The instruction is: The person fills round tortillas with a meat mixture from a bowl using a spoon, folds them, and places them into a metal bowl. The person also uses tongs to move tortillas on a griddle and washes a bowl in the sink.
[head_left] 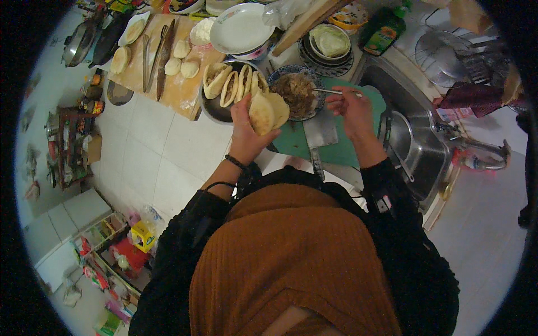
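Observation:
My left hand grips a round, pale flatbread with browned patches, tilted beside a patterned bowl. Brown shredded filling lies in that bowl. Between the fingers of my right hand is the thin metal handle of a utensil; its far end is hidden in the filling, so I cannot tell its kind. Several split flatbreads stand on edge in a metal basin left of the bowl. A cleaver lies on the green cutting board below the bowl.
At the left, a wooden board carries dough pieces and a rolling pin. A white plate stands behind the basin. To the right are a metal sink, a bowl of pale leaves and a green bottle.

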Demonstrator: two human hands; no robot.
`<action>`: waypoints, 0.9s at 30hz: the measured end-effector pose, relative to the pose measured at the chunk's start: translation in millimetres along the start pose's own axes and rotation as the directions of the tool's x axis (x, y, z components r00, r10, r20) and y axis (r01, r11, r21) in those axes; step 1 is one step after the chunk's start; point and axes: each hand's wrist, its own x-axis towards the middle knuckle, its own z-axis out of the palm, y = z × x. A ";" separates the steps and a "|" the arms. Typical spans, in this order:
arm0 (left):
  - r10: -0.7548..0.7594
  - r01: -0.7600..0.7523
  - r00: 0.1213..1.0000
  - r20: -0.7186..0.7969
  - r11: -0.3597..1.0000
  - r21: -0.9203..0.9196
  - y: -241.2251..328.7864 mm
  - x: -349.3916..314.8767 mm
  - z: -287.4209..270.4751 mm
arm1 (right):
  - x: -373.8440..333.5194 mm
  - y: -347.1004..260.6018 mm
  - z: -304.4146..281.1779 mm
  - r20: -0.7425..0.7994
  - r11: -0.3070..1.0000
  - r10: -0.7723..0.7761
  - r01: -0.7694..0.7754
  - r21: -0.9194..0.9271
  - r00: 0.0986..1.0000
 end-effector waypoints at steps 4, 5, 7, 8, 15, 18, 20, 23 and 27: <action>-0.001 0.000 1.000 -0.013 0.999 -0.036 8.1 9.0 13.2 | -20.7 -31.8 3.8 0.061 0.998 -0.034 0.038 -0.059 0.998; 0.020 -0.021 1.000 -0.011 0.999 -0.050 9.4 11.7 16.1 | -27.4 -36.4 7.4 0.060 0.995 -0.032 0.037 -0.095 0.998; 0.068 -0.069 0.998 -0.014 0.996 -0.064 11.9 16.3 22.4 | -42.3 -40.8 18.4 0.115 0.988 -0.057 0.073 -0.136 0.992; 0.096 -0.097 0.995 -0.018 0.993 -0.063 12.8 18.4 25.6 | -50.0 -39.0 27.7 0.151 0.927 -0.167 0.207 -0.312 0.974; 0.040 -0.036 0.999 0.010 0.964 -0.263 16.3 20.9 41.7 | -91.2 -34.1 56.8 0.599 0.182 -0.392 0.697 -0.693 0.698; -0.005 0.017 0.999 0.032 0.922 -0.387 10.9 17.6 38.6 | -85.0 -39.7 45.6 0.526 0.184 -0.619 0.759 -0.624 0.583; -0.024 0.030 1.000 0.020 0.936 -0.351 4.6 13.4 34.1 | -73.1 -37.3 34.6 0.394 0.267 -0.702 0.732 -0.627 0.594; -0.035 0.033 0.999 -0.004 0.958 -0.286 -7.7 3.7 22.8 | -44.3 -21.3 13.5 0.251 0.384 -0.637 0.582 -0.717 0.729; -0.045 0.031 0.998 -0.043 0.956 -0.291 -22.1 -15.2 5.8 | -8.1 24.7 -0.6 0.301 0.256 -0.582 0.521 -0.814 0.756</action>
